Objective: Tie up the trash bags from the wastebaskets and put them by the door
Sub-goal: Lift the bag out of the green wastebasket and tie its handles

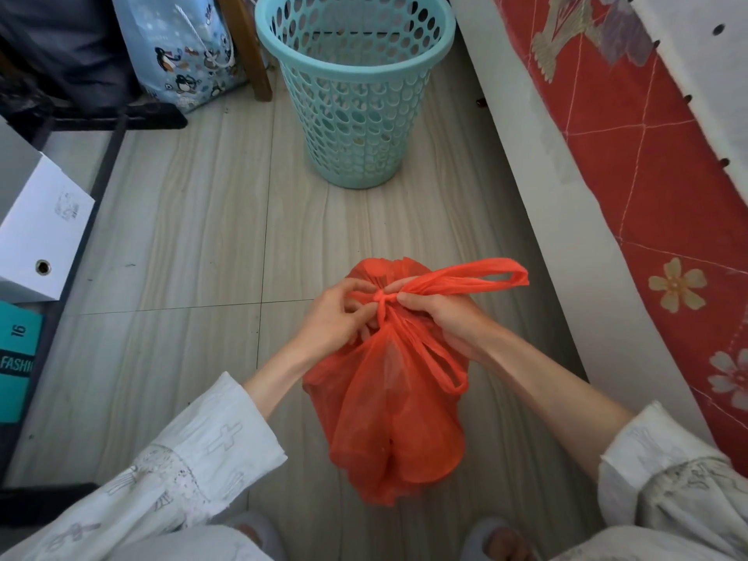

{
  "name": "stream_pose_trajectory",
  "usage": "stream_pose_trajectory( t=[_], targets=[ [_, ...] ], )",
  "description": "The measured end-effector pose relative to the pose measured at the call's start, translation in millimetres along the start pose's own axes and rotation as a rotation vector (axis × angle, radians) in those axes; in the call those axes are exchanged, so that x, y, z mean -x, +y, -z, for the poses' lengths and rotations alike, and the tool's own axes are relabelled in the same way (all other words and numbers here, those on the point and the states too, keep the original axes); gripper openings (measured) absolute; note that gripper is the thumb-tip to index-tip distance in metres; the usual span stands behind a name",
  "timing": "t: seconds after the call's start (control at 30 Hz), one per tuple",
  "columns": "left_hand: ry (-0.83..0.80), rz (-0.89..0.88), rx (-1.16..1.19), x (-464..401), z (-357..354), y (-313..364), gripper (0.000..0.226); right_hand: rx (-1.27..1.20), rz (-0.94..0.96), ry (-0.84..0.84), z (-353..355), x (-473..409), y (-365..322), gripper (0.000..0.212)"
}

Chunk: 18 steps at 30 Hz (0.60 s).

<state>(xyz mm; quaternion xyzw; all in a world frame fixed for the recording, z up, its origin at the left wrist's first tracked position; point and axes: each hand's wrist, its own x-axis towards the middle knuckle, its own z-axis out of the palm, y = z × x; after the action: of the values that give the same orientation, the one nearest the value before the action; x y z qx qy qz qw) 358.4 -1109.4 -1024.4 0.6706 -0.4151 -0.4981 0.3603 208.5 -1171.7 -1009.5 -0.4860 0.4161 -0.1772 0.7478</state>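
An orange plastic trash bag [394,423] hangs full in front of me above the tiled floor, its two handles crossed into a knot [382,298] at the top. My left hand [338,317] pinches the bag's neck on the left of the knot. My right hand [441,317] grips the handle loop [477,277] that sticks out to the right; the other loop [445,370] dangles down the bag's side. The turquoise perforated wastebasket [356,87] stands on the floor beyond, with no bag in it.
A bed with a red floral mattress [647,155] and white frame runs along the right. Left are a penguin-print bag [182,46], a wooden chair leg [251,46], a white box [36,220] and a teal box [16,358]. My slippered feet [498,540] are below.
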Motion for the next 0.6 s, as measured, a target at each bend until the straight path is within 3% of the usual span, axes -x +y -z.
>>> stream_pose_trajectory(
  t=[0.13,0.2,0.27,0.43,0.6],
  targets=[
    [0.030,-0.093,-0.131,0.8,-2.2,1.6,0.024,0.078,0.029,0.033,0.4,0.7,0.5,0.025],
    [0.071,-0.129,-0.184,1.1,-2.6,3.4,0.017,0.103,0.061,0.102,0.1,0.6,-0.6,0.020],
    [0.118,-0.223,-0.379,0.7,-0.6,3.8,0.006,0.087,0.095,0.159,0.9,0.2,-1.2,0.011],
    [0.080,-0.370,-0.804,6.7,4.4,7.1,0.023,0.230,0.137,0.299,-1.0,-0.7,-5.3,0.008],
    [0.008,-0.568,-0.850,3.6,0.0,9.3,0.025,0.354,0.073,0.505,9.3,-10.2,-6.6,0.018]
  ],
)
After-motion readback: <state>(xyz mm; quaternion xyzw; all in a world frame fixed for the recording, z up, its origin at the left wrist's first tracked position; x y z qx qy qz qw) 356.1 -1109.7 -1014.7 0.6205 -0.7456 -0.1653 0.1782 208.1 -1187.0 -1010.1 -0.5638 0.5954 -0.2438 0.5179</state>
